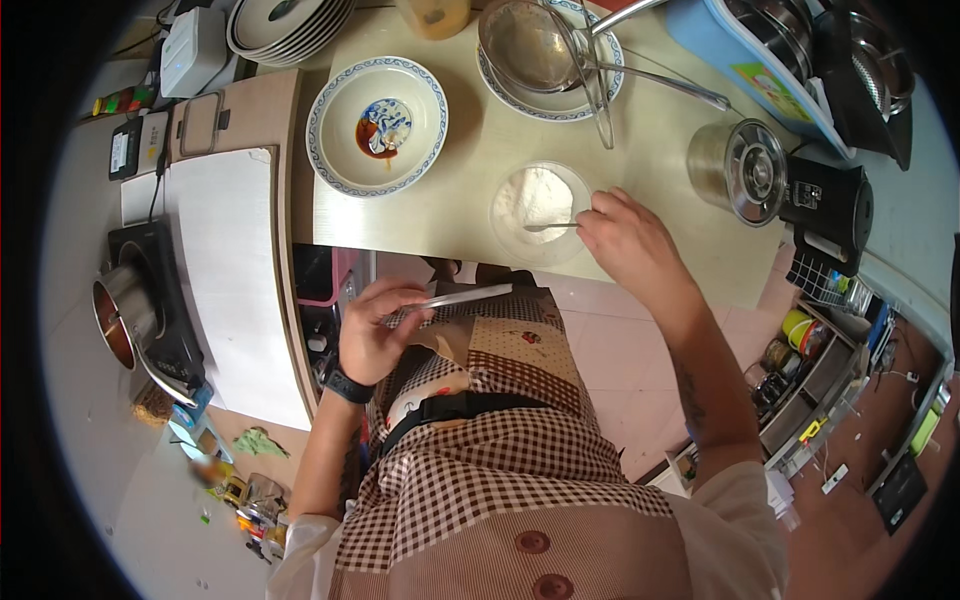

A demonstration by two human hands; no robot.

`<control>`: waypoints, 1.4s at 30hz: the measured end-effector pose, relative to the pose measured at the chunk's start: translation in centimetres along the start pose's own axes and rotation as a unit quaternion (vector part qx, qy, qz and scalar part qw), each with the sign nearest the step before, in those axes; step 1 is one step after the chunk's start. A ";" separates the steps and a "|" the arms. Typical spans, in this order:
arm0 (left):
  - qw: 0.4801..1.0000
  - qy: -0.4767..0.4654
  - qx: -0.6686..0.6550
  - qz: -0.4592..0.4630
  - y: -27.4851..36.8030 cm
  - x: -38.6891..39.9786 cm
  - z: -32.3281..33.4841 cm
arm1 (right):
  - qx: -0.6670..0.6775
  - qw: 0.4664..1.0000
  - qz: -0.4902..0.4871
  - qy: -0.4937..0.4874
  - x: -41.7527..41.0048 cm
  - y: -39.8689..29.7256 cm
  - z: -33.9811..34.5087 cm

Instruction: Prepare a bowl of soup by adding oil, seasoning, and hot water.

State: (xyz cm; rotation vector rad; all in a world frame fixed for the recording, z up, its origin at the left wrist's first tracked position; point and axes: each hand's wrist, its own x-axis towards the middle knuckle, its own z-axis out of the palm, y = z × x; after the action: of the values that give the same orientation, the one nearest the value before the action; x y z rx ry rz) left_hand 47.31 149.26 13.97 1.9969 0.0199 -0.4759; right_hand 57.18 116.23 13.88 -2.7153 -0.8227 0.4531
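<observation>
My right hand [619, 229] pinches the handle of a small metal spoon [551, 226], whose tip rests in white powder [546, 196] inside a clear round container [507, 238] near the table's front edge. My left hand [382, 330] wears a dark wristband and holds a flat, translucent lid [469, 297], seen nearly edge-on, in front of the apron and below the table edge. Left of the container stands a white bowl [330, 161] with a blue patterned rim and a little dark brown liquid at its bottom. A second patterned bowl [547, 112] carries a metal strainer [525, 45].
A stack of plates [289, 45] and a yellowish container [435, 16] stand at the back. On the right are a lidded steel canister [709, 169], a black electric kettle [829, 199] and a blue bin [701, 30] of metalware. A steel saucepan [142, 289] sits on a black cooktop at the left.
</observation>
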 end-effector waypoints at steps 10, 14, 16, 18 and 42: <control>0.952 -0.146 0.174 0.207 1.0 5.3 4.6 | 0.106 0.977 0.115 0.143 -0.2 -1.3 4.5; 0.940 -0.166 0.200 0.220 0.3 5.8 5.1 | 0.145 0.969 0.134 0.150 0.0 -1.8 4.1; 0.938 -0.159 0.203 0.234 -0.1 6.0 5.3 | 0.163 0.977 0.083 0.108 0.1 -2.3 4.7; 0.935 -0.151 0.206 0.246 -0.2 6.2 5.4 | 0.153 0.977 0.104 0.109 0.5 -1.4 5.1; 0.943 -0.148 0.195 0.226 0.1 6.6 6.0 | 0.182 0.962 0.158 0.126 2.9 -1.7 4.4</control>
State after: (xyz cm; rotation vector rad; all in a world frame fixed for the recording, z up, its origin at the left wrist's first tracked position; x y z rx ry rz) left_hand 51.44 142.82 9.52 2.2007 -0.7567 -0.4994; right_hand 56.99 119.94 9.77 -2.4852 -0.2104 0.2771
